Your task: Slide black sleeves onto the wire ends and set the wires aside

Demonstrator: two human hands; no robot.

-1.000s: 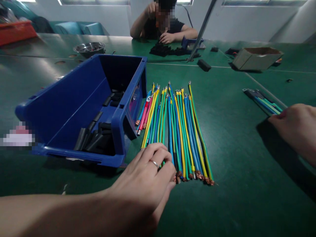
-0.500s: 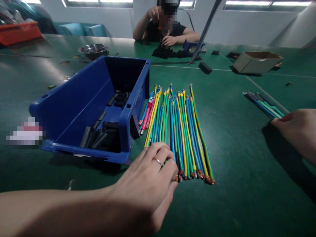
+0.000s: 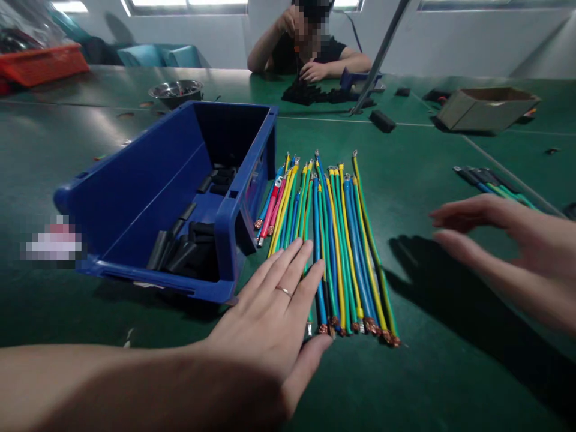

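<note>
A row of coloured wires (image 3: 335,240), blue, green, yellow and one red, lies side by side on the green table (image 3: 427,360), bare copper ends toward me. My left hand (image 3: 274,312) rests flat on the near left part of the row, fingers stretched out, a ring on one finger. My right hand (image 3: 508,246) hovers open to the right of the wires, fingers extended toward them, holding nothing. A blue plastic bin (image 3: 135,180) with several black sleeve pieces (image 3: 189,249) stands just left of the wires.
A second small bunch of wires (image 3: 490,180) lies at the right. Across the table another person (image 3: 310,51) sits with black parts (image 3: 310,93) before them. A cardboard box (image 3: 486,108), a metal bowl (image 3: 175,91) and an orange crate (image 3: 40,63) stand farther off.
My left hand has uncurled from a pinch at the wire ends and now lies flat. My right hand has left the small bunch and moved left toward the row, fingers spread.
</note>
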